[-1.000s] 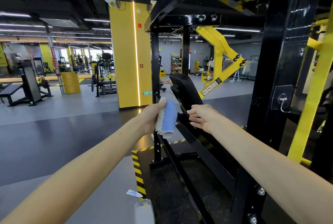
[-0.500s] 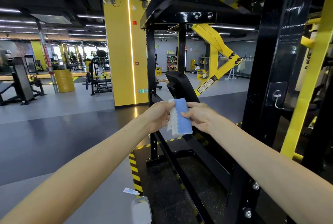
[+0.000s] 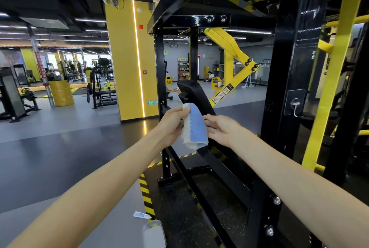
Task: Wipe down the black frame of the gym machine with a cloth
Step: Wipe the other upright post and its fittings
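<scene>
The cloth is now unrolled, hanging flat below the black pad from the left hand's pinch. The right hand lets go of it and opens, fingers straight, just beside the cloth's right edge.

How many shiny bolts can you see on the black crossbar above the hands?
2. The left bolt and the right bolt sit side by side on the crossbar. Others may be hidden.

The cloth hides the fingertips of the left hand and part of the black pad behind them. Far below the fingers, a blurred whitish object runs off the bottom edge.
</scene>
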Demonstrator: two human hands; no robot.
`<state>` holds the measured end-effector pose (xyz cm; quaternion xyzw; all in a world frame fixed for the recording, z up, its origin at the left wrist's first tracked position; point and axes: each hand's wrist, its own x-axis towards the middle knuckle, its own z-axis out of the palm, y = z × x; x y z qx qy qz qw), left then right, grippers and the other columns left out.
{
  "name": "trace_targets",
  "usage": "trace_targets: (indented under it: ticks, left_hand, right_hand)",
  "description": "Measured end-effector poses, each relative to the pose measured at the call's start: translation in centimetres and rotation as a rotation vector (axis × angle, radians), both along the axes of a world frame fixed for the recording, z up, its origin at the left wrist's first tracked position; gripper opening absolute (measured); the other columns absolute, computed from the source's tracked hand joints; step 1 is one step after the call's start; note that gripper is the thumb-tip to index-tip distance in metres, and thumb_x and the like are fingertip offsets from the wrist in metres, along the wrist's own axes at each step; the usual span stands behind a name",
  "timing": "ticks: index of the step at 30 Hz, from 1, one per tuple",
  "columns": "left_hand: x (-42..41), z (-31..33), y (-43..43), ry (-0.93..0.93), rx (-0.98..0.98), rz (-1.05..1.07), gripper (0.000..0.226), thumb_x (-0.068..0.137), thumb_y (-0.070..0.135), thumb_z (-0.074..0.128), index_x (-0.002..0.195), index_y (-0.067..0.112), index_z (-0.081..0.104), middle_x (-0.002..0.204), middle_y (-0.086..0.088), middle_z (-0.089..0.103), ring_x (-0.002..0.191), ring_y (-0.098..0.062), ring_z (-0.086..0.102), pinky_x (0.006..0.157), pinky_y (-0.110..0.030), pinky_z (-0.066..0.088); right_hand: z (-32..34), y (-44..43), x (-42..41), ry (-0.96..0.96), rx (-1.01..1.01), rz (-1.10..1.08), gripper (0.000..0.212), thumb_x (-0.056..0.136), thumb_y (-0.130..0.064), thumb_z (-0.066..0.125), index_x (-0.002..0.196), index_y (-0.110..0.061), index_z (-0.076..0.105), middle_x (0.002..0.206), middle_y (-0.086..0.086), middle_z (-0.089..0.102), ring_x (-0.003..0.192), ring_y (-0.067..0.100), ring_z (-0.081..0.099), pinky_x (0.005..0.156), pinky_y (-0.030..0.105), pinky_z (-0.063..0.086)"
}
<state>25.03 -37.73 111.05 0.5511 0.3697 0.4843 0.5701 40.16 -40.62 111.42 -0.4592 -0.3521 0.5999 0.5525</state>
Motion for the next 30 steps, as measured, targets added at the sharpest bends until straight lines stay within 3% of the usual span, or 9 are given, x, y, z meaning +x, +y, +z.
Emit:
trace_targets:
  ticks: [2,5,9,13,17,19,22,27,30]
  left_hand:
    - [-0.2,0.9,-0.3,-0.066,-0.061,-0.084,0.023,0.098,0.027,0.052,0.114,0.011,0.057,0.096,-0.008,0.064,0.087,-0.021,0.064,0.077,-0.037,0.055]
    - [-0.3,1.7,-0.2,-0.065,-0.124,-0.078,0.025,0.099,0.028,0.051,0.115,0.011,0.056,0.094,-0.007,0.066,0.079,-0.019,0.067,0.059,-0.029,0.054]
    - [-0.6,1.0,0.1,0.072,-0.114,0.114,0.025,0.099,0.023,0.052,0.118,0.008,0.055,0.109,-0.011,0.062,0.088,-0.021,0.061,0.064,-0.028,0.05]
    - [-0.8,-0.7,0.2,0.517,0.394,0.322,0.03,0.083,0.024,0.073,0.106,0.018,0.057,0.116,-0.002,0.049,0.1,-0.016,0.05,0.067,-0.015,0.043]
    - [0.5,-1.1,-1.9,0.522,0.348,-0.022,0.031,0.082,0.03,0.074,0.107,0.018,0.061,0.096,0.002,0.056,0.086,-0.011,0.056,0.07,-0.021,0.046]
    - [0.8,-1.4,-2.1,0.475,0.334,-0.049,0.036,0.081,0.027,0.076,0.112,0.016,0.061,0.096,0.002,0.057,0.08,-0.009,0.058,0.065,-0.019,0.048]
    - [0.5,-1.7,-1.7,0.44,0.345,-0.046,0.034,0.083,0.016,0.074,0.115,0.011,0.064,0.1,-0.001,0.064,0.08,-0.008,0.06,0.068,-0.02,0.052]
    - [-0.1,-1.9,-1.1,0.321,0.278,-0.043,0.021,0.096,0.01,0.056,0.11,-0.001,0.067,0.102,-0.018,0.069,0.086,-0.017,0.065,0.077,-0.027,0.056]
    - [-0.4,-2.2,-0.9,0.329,0.257,-0.095,0.022,0.095,0.017,0.059,0.11,0.003,0.066,0.105,-0.012,0.069,0.095,-0.021,0.066,0.082,-0.031,0.057]
  right_hand:
    - [-0.2,-0.2,0.2,-0.009,-0.069,0.065,0.02,0.101,-0.01,0.044,0.116,-0.002,0.055,0.11,0.021,0.062,0.104,0.033,0.06,0.091,0.045,0.048]
    - [-0.6,-0.6,0.2,0.036,-0.118,0.145,0.019,0.101,-0.008,0.038,0.101,-0.004,0.057,0.093,0.016,0.063,0.086,0.028,0.061,0.078,0.043,0.049]
    - [-0.7,-0.6,0.1,0.054,-0.098,0.04,0.011,0.096,0.002,0.049,0.09,-0.001,0.057,0.092,0.015,0.064,0.09,0.028,0.062,0.079,0.046,0.049]
    - [-0.6,-0.3,0.2,0.024,-0.104,-0.034,0.005,0.092,0.0,0.058,0.087,-0.001,0.057,0.097,0.016,0.064,0.086,0.028,0.062,0.078,0.043,0.047]
    - [-0.2,-0.6,-0.4,0.109,-0.058,-0.058,0.007,0.095,0.001,0.054,0.099,0.002,0.059,0.095,0.018,0.063,0.087,0.027,0.063,0.08,0.039,0.049]
    - [-0.3,-0.7,-0.6,0.088,0.0,-0.055,0.025,0.093,0.008,0.051,0.118,0.007,0.057,0.115,0.025,0.062,0.105,0.03,0.061,0.085,0.036,0.049]
    - [-0.5,-0.9,-0.4,0.048,0.063,-0.091,0.046,0.087,0.021,0.049,0.132,0.009,0.048,0.124,0.026,0.058,0.105,0.031,0.06,0.085,0.032,0.049]
    - [-0.4,-1.3,-0.1,0.052,0.073,-0.155,0.055,0.084,0.022,0.054,0.136,0.007,0.043,0.131,0.028,0.053,0.111,0.031,0.06,0.081,0.027,0.049]
    - [-0.5,-1.5,-0.4,0.045,0.056,-0.148,0.054,0.085,0.021,0.053,0.136,0.009,0.043,0.131,0.03,0.052,0.115,0.034,0.058,0.083,0.029,0.048]
